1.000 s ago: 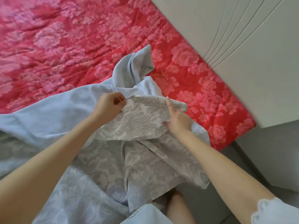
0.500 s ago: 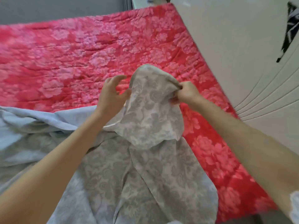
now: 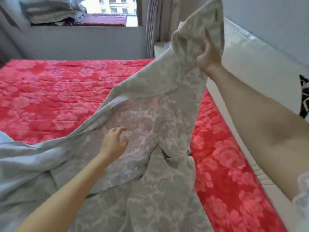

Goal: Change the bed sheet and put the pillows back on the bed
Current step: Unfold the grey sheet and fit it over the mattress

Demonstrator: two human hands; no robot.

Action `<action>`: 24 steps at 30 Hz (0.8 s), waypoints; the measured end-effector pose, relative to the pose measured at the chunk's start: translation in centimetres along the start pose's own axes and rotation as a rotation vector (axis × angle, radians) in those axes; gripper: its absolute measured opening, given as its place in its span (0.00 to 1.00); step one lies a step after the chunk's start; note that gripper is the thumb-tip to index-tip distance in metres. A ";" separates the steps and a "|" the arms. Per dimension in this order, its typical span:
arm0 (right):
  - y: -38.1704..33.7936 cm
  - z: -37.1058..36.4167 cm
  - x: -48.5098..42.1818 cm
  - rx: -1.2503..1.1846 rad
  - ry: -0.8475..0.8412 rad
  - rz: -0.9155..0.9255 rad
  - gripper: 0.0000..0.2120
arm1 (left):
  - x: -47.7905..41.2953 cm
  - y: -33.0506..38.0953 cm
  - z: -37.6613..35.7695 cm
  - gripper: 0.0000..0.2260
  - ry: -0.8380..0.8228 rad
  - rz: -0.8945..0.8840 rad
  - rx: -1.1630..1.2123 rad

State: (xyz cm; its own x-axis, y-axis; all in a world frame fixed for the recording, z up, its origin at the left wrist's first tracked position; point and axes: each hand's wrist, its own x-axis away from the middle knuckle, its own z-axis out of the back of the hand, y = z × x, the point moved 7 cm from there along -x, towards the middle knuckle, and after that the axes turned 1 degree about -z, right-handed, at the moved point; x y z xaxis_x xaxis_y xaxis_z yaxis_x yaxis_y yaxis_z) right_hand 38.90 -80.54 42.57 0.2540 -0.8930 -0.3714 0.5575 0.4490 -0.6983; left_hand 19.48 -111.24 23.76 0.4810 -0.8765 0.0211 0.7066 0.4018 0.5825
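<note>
Sheet (image 3: pixel 150 118) heaped at 7 o'clock on mattress (image 3: pixel 50 97), corner gripped high at 1 o'clock by right hand (image 3: pixel 207 59), left hand (image 3: pixel 113 144) loose-fingered, gripping nothing; best grab an edge too, keep cloth taut.

Grey patterned sheet (image 3: pixel 158 114) aloft in right hand (image 3: pixel 207 59) — left hand (image 3: pixel 113 144) loose-fingered before it
</note>
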 end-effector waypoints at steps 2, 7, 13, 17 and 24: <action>6.3 -2.0 4.6 0.245 -0.102 -0.093 0.29 | 1.0 -1.6 -3.0 0.19 -0.071 0.055 -0.038; 25.3 -7.2 27.0 0.503 -0.666 -0.482 0.09 | 6.8 -5.4 -12.4 0.19 -0.320 0.165 -0.162; 36.5 -6.7 55.9 0.517 -1.024 -0.942 0.14 | 14.8 -6.8 -20.9 0.18 -0.510 0.148 -0.213; 37.4 -5.8 62.7 0.359 -0.710 -1.091 0.10 | 18.0 -5.7 -24.3 0.18 -0.576 0.105 -0.218; 33.2 1.2 62.5 0.294 -0.321 -1.028 0.10 | 20.3 0.0 -26.2 0.15 -0.583 -0.110 -0.224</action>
State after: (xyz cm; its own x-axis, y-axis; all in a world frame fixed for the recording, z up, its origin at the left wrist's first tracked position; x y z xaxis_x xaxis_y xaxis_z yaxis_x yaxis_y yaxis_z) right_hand 74.23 -121.47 -3.06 -0.2672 -0.8207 0.5050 0.7741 -0.4949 -0.3948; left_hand 42.87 -122.11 2.90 0.0827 -0.8910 0.4465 0.8577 0.2917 0.4233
